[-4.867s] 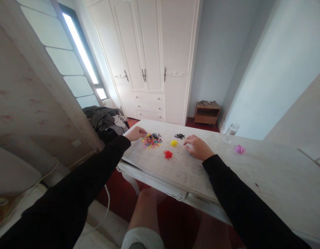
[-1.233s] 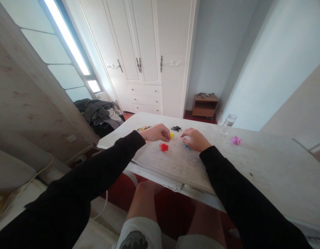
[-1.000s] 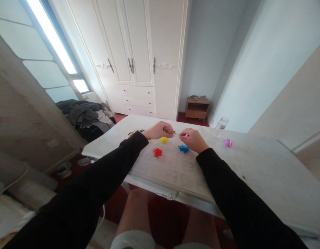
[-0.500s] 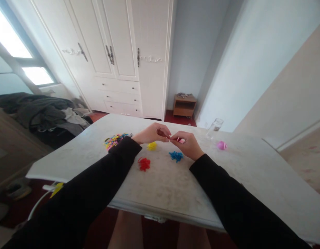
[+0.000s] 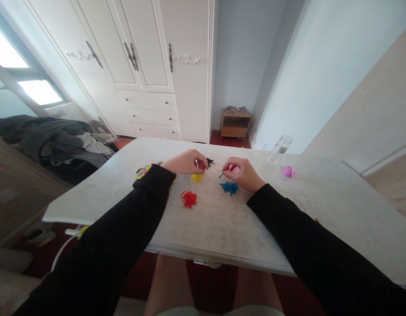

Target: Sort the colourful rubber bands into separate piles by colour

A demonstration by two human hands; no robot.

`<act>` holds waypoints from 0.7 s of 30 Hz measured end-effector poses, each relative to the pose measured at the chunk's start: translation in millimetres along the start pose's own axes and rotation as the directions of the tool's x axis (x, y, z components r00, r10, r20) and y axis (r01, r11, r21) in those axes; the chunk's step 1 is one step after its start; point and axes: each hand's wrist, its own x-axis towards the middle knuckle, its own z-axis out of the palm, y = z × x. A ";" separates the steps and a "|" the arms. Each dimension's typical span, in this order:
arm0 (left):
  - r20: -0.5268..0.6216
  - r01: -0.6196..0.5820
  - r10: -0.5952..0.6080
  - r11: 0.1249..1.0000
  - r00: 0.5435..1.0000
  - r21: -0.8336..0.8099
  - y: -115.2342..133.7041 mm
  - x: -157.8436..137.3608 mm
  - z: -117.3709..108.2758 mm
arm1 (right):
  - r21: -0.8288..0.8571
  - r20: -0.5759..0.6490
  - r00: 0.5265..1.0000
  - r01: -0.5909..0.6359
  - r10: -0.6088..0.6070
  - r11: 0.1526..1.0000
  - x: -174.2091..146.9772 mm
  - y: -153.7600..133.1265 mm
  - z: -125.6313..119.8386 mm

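Observation:
My right hand (image 5: 241,172) pinches a small blue rubber band (image 5: 220,175) just above a pile of blue bands (image 5: 229,188). My left hand (image 5: 189,163) is closed, fingers curled, over a yellow pile (image 5: 197,177); whatever it may hold is too small to make out. Beside its fingertips lies a black pile (image 5: 210,162). A red pile (image 5: 189,199) sits nearer the table's front. Pink bands (image 5: 235,169) show partly behind my right fingers. The mixed-colour heap (image 5: 147,169) is partly hidden by my left sleeve.
A clear glass jar (image 5: 280,149) stands at the table's back right, with a pink-purple bundle (image 5: 289,171) in front of it. The white table (image 5: 222,232) has its front edge close to my legs. Dark clothes (image 5: 58,140) are heaped at left, beyond the table.
My hands have moved apart from their fingertip-to-fingertip meeting. The blue band now shows in my right fingers, and the black pile has come into sight. The view has shifted slightly.

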 end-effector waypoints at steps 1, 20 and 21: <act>0.010 -0.007 0.007 1.000 1.000 0.005 0.2 0.2 1.0 | 0.010 0.006 1.000 -0.005 0.005 1.000 -0.1 0.7 0.2; 0.035 0.014 -0.015 0.999 0.999 0.051 -5.9 2.6 8.6 | -0.137 0.284 0.953 0.144 -0.101 0.980 1.2 -5.4 -24.5; 0.033 0.017 -0.019 0.998 0.999 0.052 -6.1 2.6 8.9 | -0.149 0.299 0.949 0.147 -0.097 0.978 0.9 -4.7 -24.3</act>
